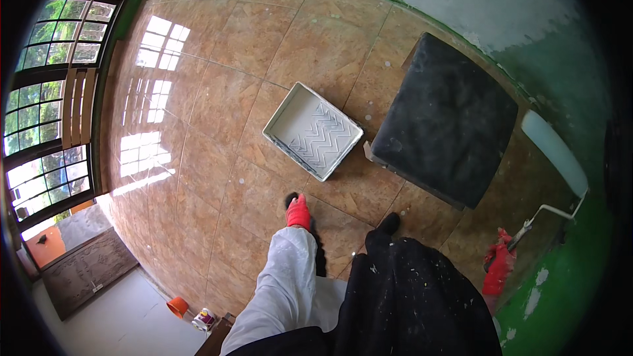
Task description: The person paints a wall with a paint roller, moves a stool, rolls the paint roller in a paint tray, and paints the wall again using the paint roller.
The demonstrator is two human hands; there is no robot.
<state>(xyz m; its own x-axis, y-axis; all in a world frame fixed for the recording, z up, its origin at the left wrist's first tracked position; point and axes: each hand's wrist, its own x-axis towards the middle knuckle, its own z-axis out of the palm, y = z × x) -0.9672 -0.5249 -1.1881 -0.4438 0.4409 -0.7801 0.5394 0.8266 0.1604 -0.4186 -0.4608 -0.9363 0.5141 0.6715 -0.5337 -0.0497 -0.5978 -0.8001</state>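
Observation:
My right hand (498, 264), in a red glove, grips the handle of a paint roller (555, 152). The pale roller sleeve is beside the wall (534, 287); whether it touches the surface I cannot tell. My left hand (298, 212), also red-gloved, hangs down in front of my foot; its fingers are mostly hidden from above. Beyond it on the tiled floor lies a paint tray (324, 133) with ribbed zigzags, coated in white paint. A black padded stool (447, 121) stands between the tray and the wall.
Barred windows (44, 99) line the left side and reflect on the glossy tiles (212, 123). An orange bucket (177, 307) and a paint container (203, 319) stand at lower left. Pale coating partly covers the green on the far wall (455, 0).

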